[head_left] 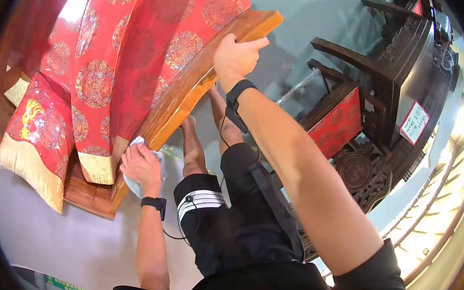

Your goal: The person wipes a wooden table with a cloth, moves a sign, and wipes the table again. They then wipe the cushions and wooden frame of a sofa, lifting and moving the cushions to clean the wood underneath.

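A wooden armrest [194,77] of a sofa runs diagonally across the upper middle. My right hand [236,57] is closed over its edge near the upper end, thumb pointing out to the right. Lower down, my left hand [141,166] presses a white cloth [133,186] against the wood, its fingers bent over the cloth. Part of the cloth is hidden under that hand. Beside the armrest lie red patterned cushions [96,85] with gold medallions, under a shiny clear covering. A red and gold pillow [37,133] leans at the left.
Dark carved wooden furniture [379,73] stands at the right, with a red panel [336,123] and a white sign [414,123] with a red border. A cable [175,238] hangs by my left wrist. My legs stand close below the armrest on the grey floor [87,241].
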`<state>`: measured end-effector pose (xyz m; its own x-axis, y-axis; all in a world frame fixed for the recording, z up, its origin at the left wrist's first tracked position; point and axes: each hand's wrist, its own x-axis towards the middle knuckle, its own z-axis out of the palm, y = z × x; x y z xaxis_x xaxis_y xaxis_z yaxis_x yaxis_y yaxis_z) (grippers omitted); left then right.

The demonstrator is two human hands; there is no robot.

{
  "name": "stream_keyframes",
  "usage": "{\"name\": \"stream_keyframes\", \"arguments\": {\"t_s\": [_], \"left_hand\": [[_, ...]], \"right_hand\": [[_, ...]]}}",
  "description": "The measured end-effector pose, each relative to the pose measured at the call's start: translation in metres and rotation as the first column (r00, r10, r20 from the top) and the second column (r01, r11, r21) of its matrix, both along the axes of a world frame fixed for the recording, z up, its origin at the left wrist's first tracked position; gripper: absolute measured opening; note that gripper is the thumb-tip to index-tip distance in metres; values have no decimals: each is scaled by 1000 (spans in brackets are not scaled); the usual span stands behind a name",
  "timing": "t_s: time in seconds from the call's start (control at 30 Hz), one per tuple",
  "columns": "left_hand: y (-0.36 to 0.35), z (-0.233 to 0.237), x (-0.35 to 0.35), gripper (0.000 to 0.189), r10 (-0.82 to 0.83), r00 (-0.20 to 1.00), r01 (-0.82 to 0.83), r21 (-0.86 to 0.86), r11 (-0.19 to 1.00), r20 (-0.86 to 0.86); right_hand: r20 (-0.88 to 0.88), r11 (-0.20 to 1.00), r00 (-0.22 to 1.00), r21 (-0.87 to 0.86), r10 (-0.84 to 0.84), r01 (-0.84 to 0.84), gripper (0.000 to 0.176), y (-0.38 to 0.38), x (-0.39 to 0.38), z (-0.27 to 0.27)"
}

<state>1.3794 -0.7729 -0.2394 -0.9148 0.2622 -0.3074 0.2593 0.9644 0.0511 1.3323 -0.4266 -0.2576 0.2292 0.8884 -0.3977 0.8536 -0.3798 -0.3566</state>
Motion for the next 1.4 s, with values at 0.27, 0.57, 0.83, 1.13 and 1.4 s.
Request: {"name": "stream_keyframes", "arguments": {"t_s": [0.27,0.57,0.83,1.13,1.4], "left_hand": [[146,9,-39,37,-44,977,23,102,995,210],[269,-27,-79,43,-115,885,-59,355,933,450],[161,25,-72,68,-333,740,106,387,916,584],[-128,20,-42,59,-191,791,157,108,982,581],[-223,29,-36,44,-39,778,-51,125,991,627]], "right_hand": [[33,999,999,37,18,-19,69,0,-1,-10],[-15,999,999,10,-38,38,70,4,-2,-1],[40,997,996,0,-78,78,61,2,-6,1],[-13,982,999,184,-37,39,70,-7,0,-6],[40,978,995,184,90,-96,68,-2,18,-20]]}}
